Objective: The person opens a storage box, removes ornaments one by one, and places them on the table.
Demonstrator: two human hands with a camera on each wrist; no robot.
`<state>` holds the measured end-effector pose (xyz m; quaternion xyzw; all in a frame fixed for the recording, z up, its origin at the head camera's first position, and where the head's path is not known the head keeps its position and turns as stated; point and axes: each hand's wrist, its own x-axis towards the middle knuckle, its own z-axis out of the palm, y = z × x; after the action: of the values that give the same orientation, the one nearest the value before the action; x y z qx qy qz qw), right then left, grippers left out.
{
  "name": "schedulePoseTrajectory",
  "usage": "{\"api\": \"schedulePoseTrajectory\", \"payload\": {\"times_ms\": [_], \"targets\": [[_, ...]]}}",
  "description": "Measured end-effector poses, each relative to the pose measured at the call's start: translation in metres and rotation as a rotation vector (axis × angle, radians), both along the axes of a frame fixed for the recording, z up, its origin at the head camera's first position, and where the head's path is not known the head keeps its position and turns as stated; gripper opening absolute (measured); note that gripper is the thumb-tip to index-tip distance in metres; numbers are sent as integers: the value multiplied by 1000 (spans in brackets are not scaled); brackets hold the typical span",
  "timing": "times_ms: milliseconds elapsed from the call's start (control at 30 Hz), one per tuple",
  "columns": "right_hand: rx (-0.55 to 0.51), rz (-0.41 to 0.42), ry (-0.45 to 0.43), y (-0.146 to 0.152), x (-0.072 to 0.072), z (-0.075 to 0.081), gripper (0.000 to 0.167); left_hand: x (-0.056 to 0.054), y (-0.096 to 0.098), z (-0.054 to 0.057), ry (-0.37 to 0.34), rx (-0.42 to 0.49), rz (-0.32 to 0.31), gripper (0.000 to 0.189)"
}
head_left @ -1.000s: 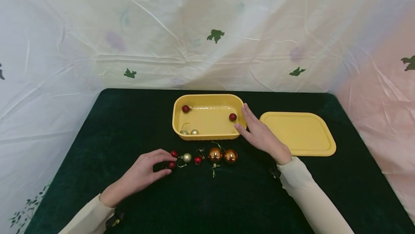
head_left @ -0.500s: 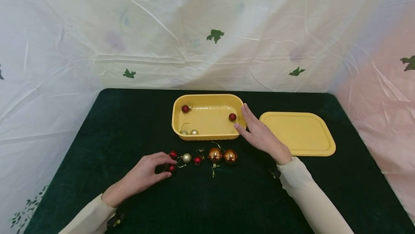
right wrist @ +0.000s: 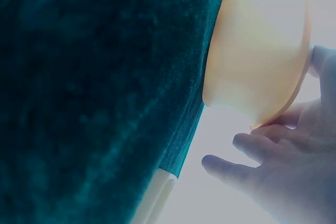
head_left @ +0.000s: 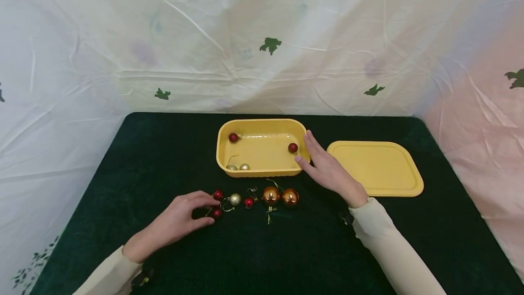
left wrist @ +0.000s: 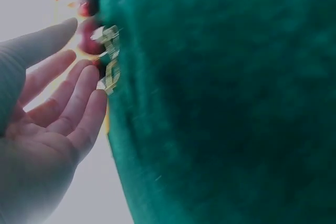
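Note:
In the head view my left hand (head_left: 173, 224) is at the left end of a row of Christmas baubles, thumb and fingers apart around a small red bauble (head_left: 216, 213). The left wrist view shows that red bauble (left wrist: 90, 38), with a gold cord, beyond the spread fingertips; contact is unclear. Another red bauble (head_left: 218, 194) lies just past the fingers. My right hand (head_left: 327, 167) rests with fairly straight fingers against the right end of a yellow box (head_left: 264, 173), thumb by its front rim. Inside are two dark red baubles (head_left: 233, 137) and two pale gold ones (head_left: 244, 167).
To the right of the left hand lie a glittery gold bauble (head_left: 235, 199), a red bauble (head_left: 248, 202) and two larger shiny copper-gold baubles (head_left: 270, 196). A yellow lid (head_left: 375, 168) lies flat right of the box on the dark green cloth (head_left: 262, 254).
The red bauble by my left thumb has shifted slightly towards me, and the left hand has moved a little with it. My right hand has stayed at the box.

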<state>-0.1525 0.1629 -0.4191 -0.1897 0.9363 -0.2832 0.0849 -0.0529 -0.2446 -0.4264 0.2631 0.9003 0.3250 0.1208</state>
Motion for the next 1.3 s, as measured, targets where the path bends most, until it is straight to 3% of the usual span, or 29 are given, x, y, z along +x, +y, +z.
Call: {"api": "schedulePoseTrajectory", "payload": {"times_ms": [200, 367, 633, 1033, 1300], "targets": [[-5, -1, 3, 0, 1, 1, 84, 0, -5, 20, 59, 69, 19, 32], [-2, -3, 4, 1, 1, 0, 86, -8, -1, 39, 124, 109, 22, 30], [-2, 4, 14, 0, 0, -1, 85, -32, 16, 57, 86, 205, -14, 36], [-7, -1, 4, 0, 0, 0, 86, -79, 39, 62, 0, 212, -67, 49], [-4, -8, -2, -1, 1, 1, 84, -109, 45, 49, -67, 201, -100, 53]]}}
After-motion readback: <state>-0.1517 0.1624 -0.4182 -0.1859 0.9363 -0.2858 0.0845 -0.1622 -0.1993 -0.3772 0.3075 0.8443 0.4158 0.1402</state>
